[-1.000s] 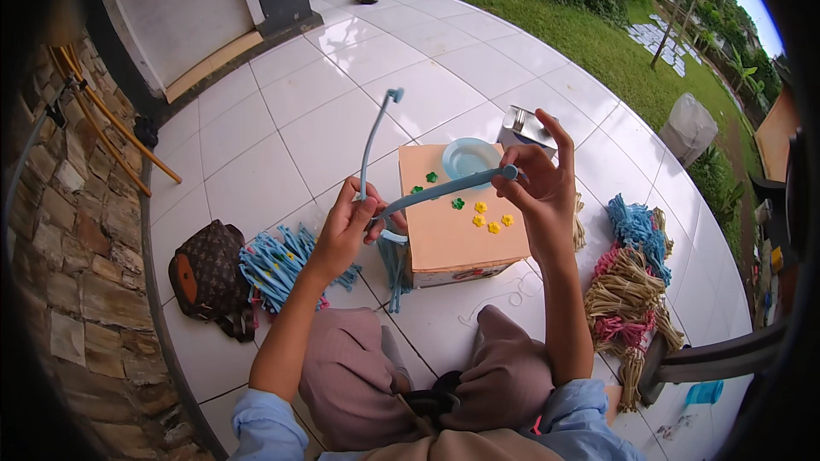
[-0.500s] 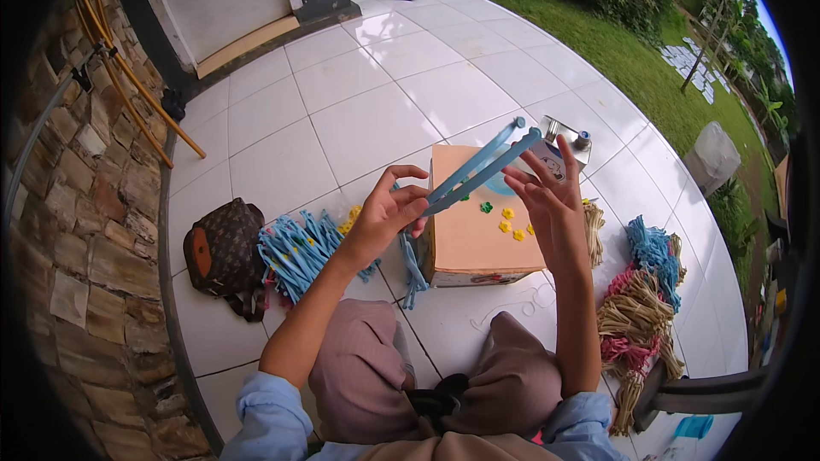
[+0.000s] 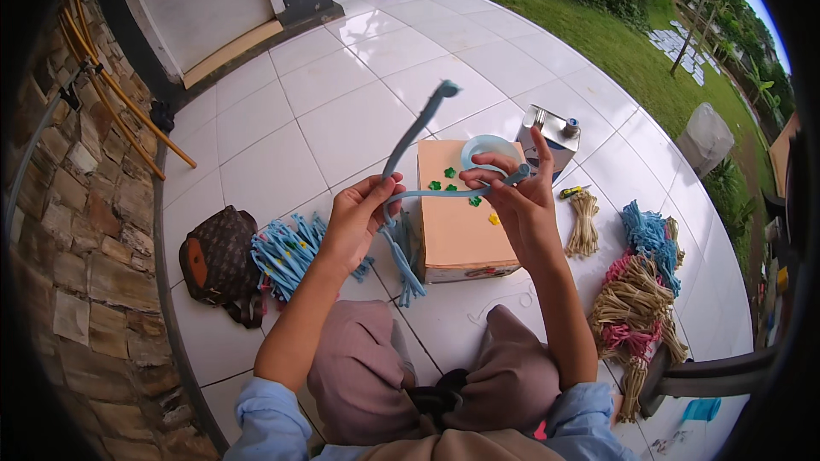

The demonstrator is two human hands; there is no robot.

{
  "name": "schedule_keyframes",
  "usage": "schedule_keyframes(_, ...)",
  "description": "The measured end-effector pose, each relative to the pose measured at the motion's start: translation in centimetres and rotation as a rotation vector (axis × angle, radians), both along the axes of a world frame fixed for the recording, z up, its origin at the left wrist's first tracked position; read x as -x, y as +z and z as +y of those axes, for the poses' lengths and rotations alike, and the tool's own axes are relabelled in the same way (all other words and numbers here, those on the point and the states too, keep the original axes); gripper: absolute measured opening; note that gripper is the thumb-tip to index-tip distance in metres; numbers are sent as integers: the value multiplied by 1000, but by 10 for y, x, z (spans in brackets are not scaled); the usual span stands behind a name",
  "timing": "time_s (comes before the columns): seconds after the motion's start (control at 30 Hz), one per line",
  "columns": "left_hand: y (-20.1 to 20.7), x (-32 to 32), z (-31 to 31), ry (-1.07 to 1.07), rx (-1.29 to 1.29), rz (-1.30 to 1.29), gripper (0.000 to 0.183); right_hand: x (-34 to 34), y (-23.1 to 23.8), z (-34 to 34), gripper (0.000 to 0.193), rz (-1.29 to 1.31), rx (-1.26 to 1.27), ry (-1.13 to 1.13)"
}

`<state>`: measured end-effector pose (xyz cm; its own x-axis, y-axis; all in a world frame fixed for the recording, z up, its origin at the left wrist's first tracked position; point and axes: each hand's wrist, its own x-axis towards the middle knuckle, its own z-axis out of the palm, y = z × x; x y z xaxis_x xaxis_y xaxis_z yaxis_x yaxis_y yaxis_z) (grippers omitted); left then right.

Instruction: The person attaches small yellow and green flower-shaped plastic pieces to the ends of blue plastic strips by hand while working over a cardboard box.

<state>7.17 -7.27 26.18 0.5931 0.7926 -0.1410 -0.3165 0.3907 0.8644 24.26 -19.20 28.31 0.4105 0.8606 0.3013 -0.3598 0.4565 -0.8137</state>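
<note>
A light blue fabric cord [image 3: 416,130] is pinched near its middle by my left hand [image 3: 354,218]. One part stands up past the fingers to a thick end. Another part runs across to my right hand [image 3: 523,205], whose thumb and fingers close on it near its other end, the index finger raised. Below both hands is a tan-topped cardboard box [image 3: 465,243]. On it lie several green flower-shaped pieces [image 3: 450,189], a yellow one [image 3: 494,218] and a light blue bowl [image 3: 472,145], partly behind my right hand. More blue cords [image 3: 405,265] hang beside the box's left side.
Left are a heap of blue cords [image 3: 286,256] and a brown patterned bag [image 3: 218,252]. A metal can [image 3: 553,138], a yellow-green cutter [image 3: 572,192] and a tan cord bundle [image 3: 583,230] stand or lie right of the box. Mixed cord bundles [image 3: 632,299] lie farther right.
The two strands, close together before, are now spread apart, one upright and one sideways. My left hand has shifted slightly left, and my right hand has moved left and closed on the cord.
</note>
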Motion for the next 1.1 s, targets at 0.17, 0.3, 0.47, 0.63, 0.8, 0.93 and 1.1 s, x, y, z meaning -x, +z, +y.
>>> schedule_keyframes(0.17,2,-3,0,11,100,-166,25,6,-10,3,75,-57,80,92)
schedule_keyframes(0.3,-4,-4,-2,42,205,-260,24,4,-25,4,74,-134,277,190)
schedule_keyframes(0.47,2,-1,-2,-86,294,-448,18,13,-30,9,81,-319,415,371)
schedule_keyframes(0.63,11,8,2,-24,-9,-170,19,-4,-37,10,67,-380,431,475)
schedule_keyframes(0.8,-2,4,8,-12,-150,215,15,-57,-78,20,36,-945,803,-234)
schedule_keyframes(0.93,-10,-4,8,-72,-175,318,15,-64,-140,23,32,-1322,668,-401)
schedule_keyframes(1.1,-21,-5,14,-190,-147,303,22,-58,-157,36,32,-1307,467,-495)
